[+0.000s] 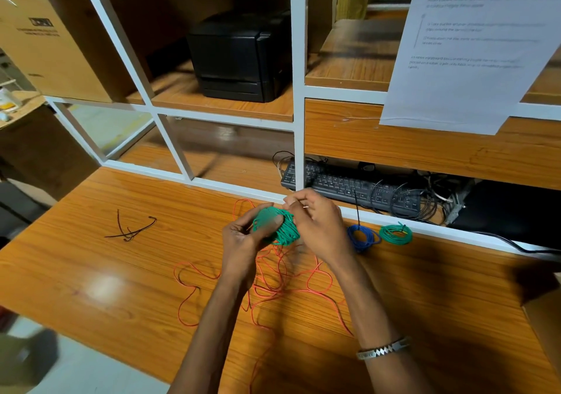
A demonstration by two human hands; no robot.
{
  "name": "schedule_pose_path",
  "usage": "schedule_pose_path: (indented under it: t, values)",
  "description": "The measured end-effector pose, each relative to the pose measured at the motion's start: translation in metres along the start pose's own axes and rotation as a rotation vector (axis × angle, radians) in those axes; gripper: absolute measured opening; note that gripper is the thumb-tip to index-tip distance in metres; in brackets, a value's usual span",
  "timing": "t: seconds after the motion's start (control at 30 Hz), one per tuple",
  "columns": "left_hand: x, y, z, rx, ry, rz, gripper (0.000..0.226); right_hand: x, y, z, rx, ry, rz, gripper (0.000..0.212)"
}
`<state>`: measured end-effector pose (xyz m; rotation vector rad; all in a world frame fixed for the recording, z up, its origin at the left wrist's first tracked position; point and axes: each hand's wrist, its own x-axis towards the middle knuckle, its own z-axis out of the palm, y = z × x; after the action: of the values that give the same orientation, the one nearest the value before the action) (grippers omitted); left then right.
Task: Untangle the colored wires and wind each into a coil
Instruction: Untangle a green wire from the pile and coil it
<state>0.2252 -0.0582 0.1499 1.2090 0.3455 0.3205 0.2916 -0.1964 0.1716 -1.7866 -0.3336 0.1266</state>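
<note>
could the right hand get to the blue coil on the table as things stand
Probably yes, once freed. The blue coil lies just beside the right hand with bare table between, but that hand pinches the wire end at the green bundle.

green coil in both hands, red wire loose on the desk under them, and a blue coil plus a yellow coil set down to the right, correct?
Not quite: the head view shows the coil beside the blue coil is a second green coil, not yellow. The rest stands.

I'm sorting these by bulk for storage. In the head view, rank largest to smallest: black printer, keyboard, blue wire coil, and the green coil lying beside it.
1. black printer
2. keyboard
3. blue wire coil and green coil: look alike, unranked.
</note>
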Motion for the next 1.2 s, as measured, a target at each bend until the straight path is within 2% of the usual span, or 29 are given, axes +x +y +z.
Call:
schedule_pose_path:
  t: [0.07, 0.17, 0.2, 0.27, 0.43, 0.53, 0.6, 0.7, 0.83, 0.9, 1.03, 1.13, 1.2]
  values:
    - [0.001, 0.001, -0.005, -0.039, 0.047, -0.02, 0.032, -0.002, -0.007, -0.006, -0.075, -0.116, -0.017, 0.018]
    - [0.002, 0.001, -0.012, -0.102, 0.087, -0.059, 0.031, -0.011, -0.013, -0.006, -0.36, -0.346, -0.047, 0.06]
    - [0.002, 0.0, -0.014, -0.118, 0.1, -0.068, 0.03, -0.015, -0.013, -0.002, -0.446, -0.369, -0.082, 0.07]
    - [0.002, 0.001, -0.014, -0.138, 0.115, -0.09, 0.028, -0.018, -0.008, 0.01, -0.501, -0.306, -0.162, 0.074]
    - [0.003, 0.005, -0.018, -0.162, 0.176, -0.11, 0.025, -0.017, 0.0, 0.032, -0.53, -0.144, -0.216, 0.064]
    - [0.003, 0.005, -0.022, -0.176, 0.19, -0.102, 0.027, -0.016, 0.0, 0.04, -0.568, -0.138, -0.26, 0.056]
    - [0.002, 0.003, -0.025, -0.151, 0.183, -0.068, 0.021, -0.015, 0.001, 0.043, -0.571, -0.172, -0.28, 0.052]
    - [0.003, -0.007, -0.036, 0.056, 0.14, 0.025, 0.009, -0.016, 0.006, 0.05, -0.622, -0.236, -0.277, 0.046]
    - [0.004, -0.021, -0.051, 0.466, 0.07, 0.105, 0.033, -0.02, 0.017, 0.064, -0.685, -0.295, -0.239, 0.039]
    - [-0.003, -0.025, -0.055, 0.631, 0.017, 0.202, 0.037, -0.021, 0.021, 0.068, -0.672, -0.32, -0.199, 0.039]
    - [-0.017, -0.025, -0.073, 0.79, -0.108, 0.265, 0.057, -0.022, 0.03, 0.074, -0.57, -0.383, -0.164, 0.039]
    - [-0.016, -0.022, -0.1, 0.895, -0.191, 0.293, 0.051, -0.021, 0.031, 0.086, -0.545, -0.464, -0.164, 0.037]
    - [-0.014, -0.018, -0.117, 0.894, -0.14, 0.323, 0.043, -0.02, 0.024, 0.102, -0.521, -0.519, -0.176, 0.032]
